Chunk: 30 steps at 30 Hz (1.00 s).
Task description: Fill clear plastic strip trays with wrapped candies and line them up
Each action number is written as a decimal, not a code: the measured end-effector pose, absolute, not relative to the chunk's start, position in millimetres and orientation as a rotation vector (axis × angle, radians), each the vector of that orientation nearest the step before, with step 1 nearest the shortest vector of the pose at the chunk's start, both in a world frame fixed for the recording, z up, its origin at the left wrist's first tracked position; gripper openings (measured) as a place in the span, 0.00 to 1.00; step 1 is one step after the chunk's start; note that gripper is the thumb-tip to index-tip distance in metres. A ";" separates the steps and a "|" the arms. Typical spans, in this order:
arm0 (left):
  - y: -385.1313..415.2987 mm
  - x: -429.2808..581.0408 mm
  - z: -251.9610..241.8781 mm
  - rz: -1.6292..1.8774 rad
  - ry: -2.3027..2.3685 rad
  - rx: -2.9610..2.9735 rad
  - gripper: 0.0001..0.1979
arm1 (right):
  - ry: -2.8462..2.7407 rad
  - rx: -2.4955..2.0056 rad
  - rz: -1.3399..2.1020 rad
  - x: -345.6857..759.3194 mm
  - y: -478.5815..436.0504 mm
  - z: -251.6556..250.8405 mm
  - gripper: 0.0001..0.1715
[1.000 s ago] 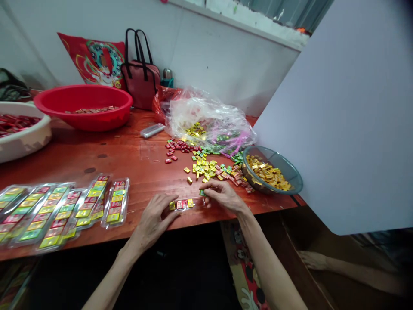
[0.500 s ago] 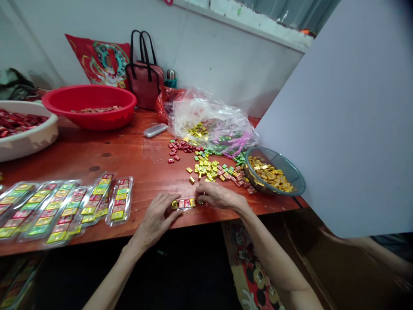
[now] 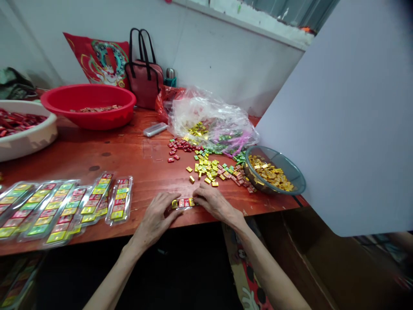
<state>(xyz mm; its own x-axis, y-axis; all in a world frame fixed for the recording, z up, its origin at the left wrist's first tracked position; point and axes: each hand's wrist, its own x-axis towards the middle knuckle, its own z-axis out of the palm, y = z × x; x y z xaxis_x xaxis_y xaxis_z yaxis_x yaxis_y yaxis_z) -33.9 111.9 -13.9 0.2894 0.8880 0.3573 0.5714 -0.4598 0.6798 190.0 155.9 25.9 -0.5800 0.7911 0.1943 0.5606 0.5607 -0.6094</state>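
A narrow clear plastic tray (image 3: 184,203) with small foil-wrapped pieces in yellow and red lies crosswise near the table's front edge. Its left end is gripped by my left hand (image 3: 158,213), thumb on the near side and fingers on the far side. My right hand (image 3: 215,203) is over the right end of the tray, its fingers bent and pressed together; whatever they pinch is hidden. Just beyond that hand lie loose yellow wrapped pieces (image 3: 207,168), with red pieces (image 3: 183,145) and green ones farther back.
Filled trays (image 3: 120,200) lie in a group at the left. Behind them stand a white basin (image 3: 38,140) and a red basin (image 3: 93,118). A grey-green bowl (image 3: 298,181) of gold pieces is at the right, beside a large pale panel (image 3: 348,129). Plastic bags (image 3: 209,112) lie at the back.
My right hand has shifted slightly left, and its fingertips have come onto the tray's right end. A greenish piece by those fingers is now out of sight. My left hand stays put.
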 end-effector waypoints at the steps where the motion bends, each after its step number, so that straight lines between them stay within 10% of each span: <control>1: 111.8 -33.9 -14.0 1.012 1.307 2.139 0.19 | -2.261 -1.106 0.704 192.5 152.9 25.3 0.06; 30: 112.6 -32.0 -7.4 1.068 1.357 2.122 0.18 | -1.626 -1.521 0.320 245.6 126.1 -17.7 0.14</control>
